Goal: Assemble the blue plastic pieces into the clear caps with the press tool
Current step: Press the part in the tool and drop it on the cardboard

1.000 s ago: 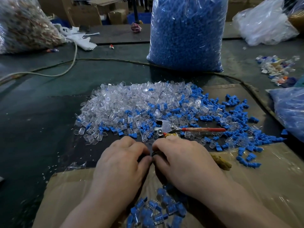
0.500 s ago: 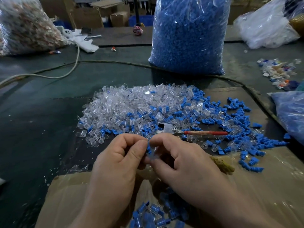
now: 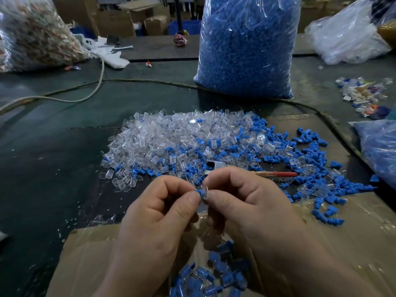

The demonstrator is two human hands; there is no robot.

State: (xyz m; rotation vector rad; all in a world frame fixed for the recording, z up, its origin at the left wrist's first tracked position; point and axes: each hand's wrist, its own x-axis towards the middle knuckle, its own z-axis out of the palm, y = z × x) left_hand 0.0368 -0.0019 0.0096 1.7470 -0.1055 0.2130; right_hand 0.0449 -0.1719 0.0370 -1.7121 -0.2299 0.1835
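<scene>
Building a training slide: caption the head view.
Left hand holds a blue piece against a clear cap pinched by the right hand.

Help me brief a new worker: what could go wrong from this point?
1. The left hand and right hand pinch the blue piece and clear cap only at the fingertips; either could slip and drop among the assembled parts below.
2. The press tool lies partly buried in loose caps; reaching for it may scatter them.
</scene>
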